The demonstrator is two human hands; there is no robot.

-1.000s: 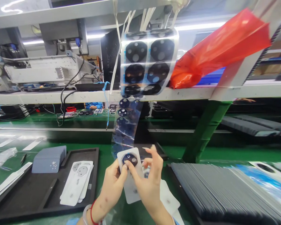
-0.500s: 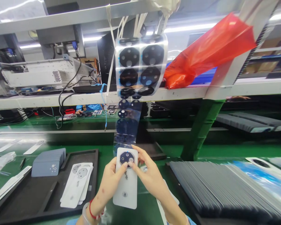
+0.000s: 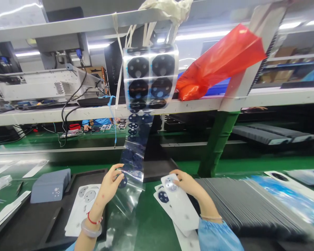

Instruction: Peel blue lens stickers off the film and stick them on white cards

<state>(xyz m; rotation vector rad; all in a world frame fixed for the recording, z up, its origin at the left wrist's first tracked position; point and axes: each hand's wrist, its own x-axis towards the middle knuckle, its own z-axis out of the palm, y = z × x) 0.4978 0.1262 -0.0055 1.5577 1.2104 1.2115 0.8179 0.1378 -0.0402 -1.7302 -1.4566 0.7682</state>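
My left hand (image 3: 111, 183) is at the lower part of a hanging clear film strip (image 3: 132, 164). Its thumb and fingers close on a dark round sticker with small holes (image 3: 122, 182); whether the sticker is still on the film I cannot tell. On the right, my right hand (image 3: 185, 181) grips the top of a white phone-back sheet (image 3: 181, 205) that has a pale round camera area. Under that sheet lies another white sheet bearing a dark round sticker (image 3: 163, 197). The strip comes down from a roll of dark stickers (image 3: 150, 78).
At left, a black tray (image 3: 23, 223) holds white sheets (image 3: 80, 214) and grey-blue panels (image 3: 48, 186). A long row of grey panels (image 3: 232, 202) stands at right, beside a green-wrapped post (image 3: 216, 146). A red bag (image 3: 222, 62) sits on the shelf above. Another person's hand (image 3: 87, 126) shows behind.
My hands have moved apart. The sheet with the dark sticker now lies at the right, and my right hand holds another sheet above it. My left hand has gone to the film strip.
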